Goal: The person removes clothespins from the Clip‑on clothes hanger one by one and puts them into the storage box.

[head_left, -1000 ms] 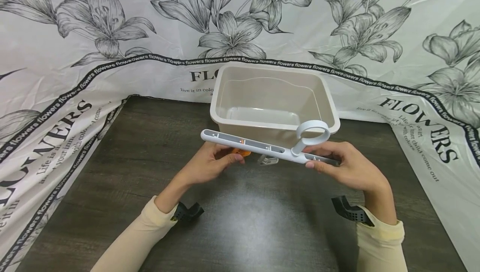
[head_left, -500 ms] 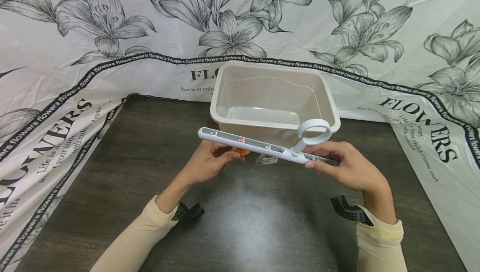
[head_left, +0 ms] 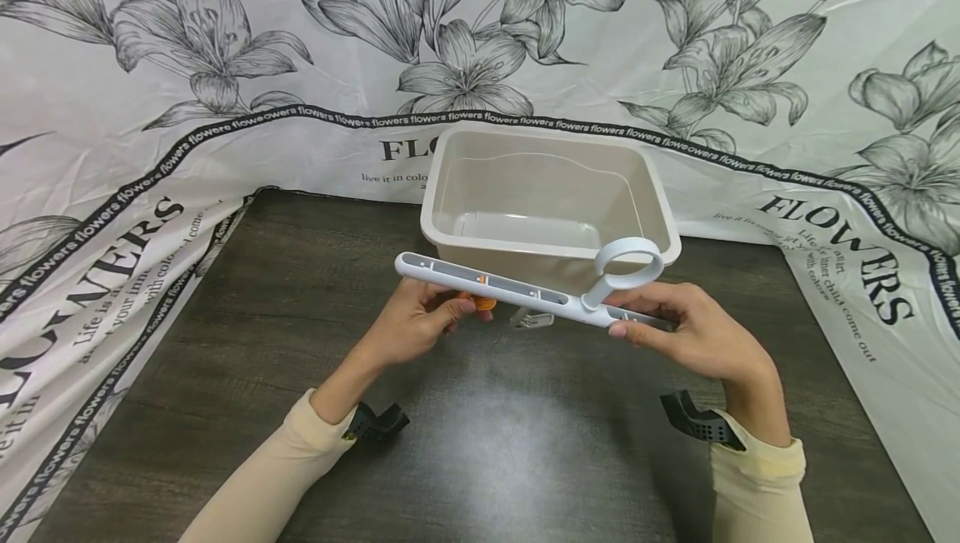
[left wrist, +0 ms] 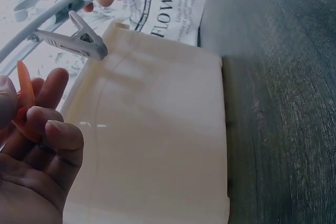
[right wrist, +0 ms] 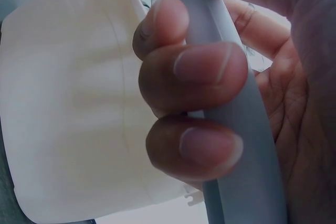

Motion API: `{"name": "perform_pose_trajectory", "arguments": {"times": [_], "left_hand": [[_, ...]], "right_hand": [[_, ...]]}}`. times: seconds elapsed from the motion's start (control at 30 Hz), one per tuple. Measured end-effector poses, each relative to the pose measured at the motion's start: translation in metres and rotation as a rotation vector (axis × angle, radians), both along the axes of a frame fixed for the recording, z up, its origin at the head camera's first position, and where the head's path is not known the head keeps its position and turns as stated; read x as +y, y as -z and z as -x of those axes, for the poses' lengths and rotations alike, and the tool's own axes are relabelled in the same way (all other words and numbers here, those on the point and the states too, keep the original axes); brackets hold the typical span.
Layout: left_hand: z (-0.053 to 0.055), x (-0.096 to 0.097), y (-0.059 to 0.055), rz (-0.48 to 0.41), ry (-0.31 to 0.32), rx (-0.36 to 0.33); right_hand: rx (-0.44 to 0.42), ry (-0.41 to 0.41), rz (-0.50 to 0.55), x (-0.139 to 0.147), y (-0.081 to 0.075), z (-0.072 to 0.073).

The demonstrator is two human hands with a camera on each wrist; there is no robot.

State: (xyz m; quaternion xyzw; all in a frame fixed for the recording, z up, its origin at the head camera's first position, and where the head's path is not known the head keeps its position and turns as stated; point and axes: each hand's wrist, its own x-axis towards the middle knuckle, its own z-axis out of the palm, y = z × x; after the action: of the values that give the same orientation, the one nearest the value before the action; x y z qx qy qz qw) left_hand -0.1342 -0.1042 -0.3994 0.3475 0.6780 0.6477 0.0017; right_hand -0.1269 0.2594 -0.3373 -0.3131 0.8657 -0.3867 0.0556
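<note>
Both hands hold a white clip hanger (head_left: 576, 310) up in front of the bin in the head view, its slotted bar sloping down to the right. A round hook ring (head_left: 632, 282) rises near the right part of the bar. My right hand (head_left: 697, 331) grips the bar's right end, fingers curled round it in the right wrist view. Thumb and fingers of my left hand (head_left: 408, 322) pinch an orange clip (head_left: 482, 302) under the bar's left half. A grey clip (left wrist: 68, 43) hangs from the bar between the hands.
Behind the hanger, a beige plastic bin (head_left: 517, 185) stands on the dark wooden table (head_left: 480, 460). White cloth (head_left: 300, 151) with printed flowers covers the back and sides.
The bar's left end has risen slightly and shifted a little left, the left hand and the orange clip with it. My right hand keeps its grip almost in place.
</note>
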Motion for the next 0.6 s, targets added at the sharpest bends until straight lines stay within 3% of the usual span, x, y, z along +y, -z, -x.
{"name": "perform_pose_trajectory", "arguments": {"times": [0.3,0.43,0.6], "left_hand": [[0.0012,-0.0005,-0.0015,0.043,-0.005,0.037],[0.002,-0.0016,-0.0002,0.011,-0.003,0.042],[0.0034,-0.0033,0.0,-0.043,-0.022,0.099]], "right_hand": [[-0.021,-0.004,0.033,-0.0015,0.0012,0.0007],[-0.019,0.005,0.023,-0.0011,0.0014,0.0011],[-0.019,0.001,0.014,-0.0009,0.0021,0.0014]]}}
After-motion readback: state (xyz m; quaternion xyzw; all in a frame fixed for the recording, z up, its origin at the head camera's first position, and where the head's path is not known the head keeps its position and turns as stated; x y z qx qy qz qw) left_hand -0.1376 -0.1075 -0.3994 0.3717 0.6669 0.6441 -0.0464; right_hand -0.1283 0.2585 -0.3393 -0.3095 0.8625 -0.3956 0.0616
